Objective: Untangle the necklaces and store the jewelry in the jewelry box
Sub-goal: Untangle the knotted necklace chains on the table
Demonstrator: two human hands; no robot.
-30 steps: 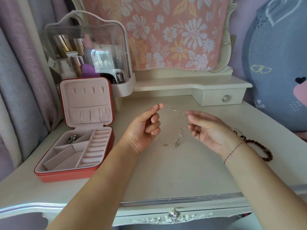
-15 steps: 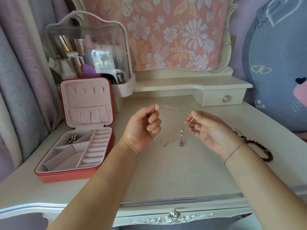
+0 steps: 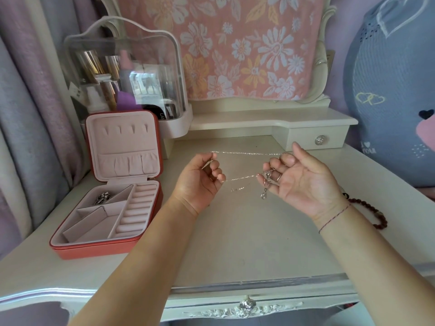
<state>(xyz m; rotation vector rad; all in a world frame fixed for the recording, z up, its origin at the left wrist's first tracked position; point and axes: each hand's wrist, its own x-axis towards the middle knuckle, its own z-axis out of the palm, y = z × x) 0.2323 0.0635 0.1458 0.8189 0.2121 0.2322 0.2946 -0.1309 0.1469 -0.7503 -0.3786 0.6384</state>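
A thin silver necklace chain (image 3: pixel 244 153) is stretched between my two hands above the dressing table. My left hand (image 3: pixel 200 182) pinches one end of it with curled fingers. My right hand (image 3: pixel 303 182), palm up, holds the other end in its curled fingers, where a small knot of chain and a silver pendant (image 3: pixel 264 195) hang down. A second strand (image 3: pixel 240 178) runs lower between the hands. The red jewelry box (image 3: pixel 106 245) lies open at the left, with a silver piece (image 3: pixel 101 198) in its back left compartment.
A dark red bead bracelet (image 3: pixel 374 216) lies on the table right of my right wrist. A clear cosmetics case (image 3: pixel 122 74) stands behind the box. A small drawer (image 3: pixel 315 140) sits at the back right, and a large blue plush (image 3: pixel 395 90) leans at the right.
My hands have drawn apart, pulling the chain taut into two strands. The pendant has lifted off the table and hangs from my right hand.
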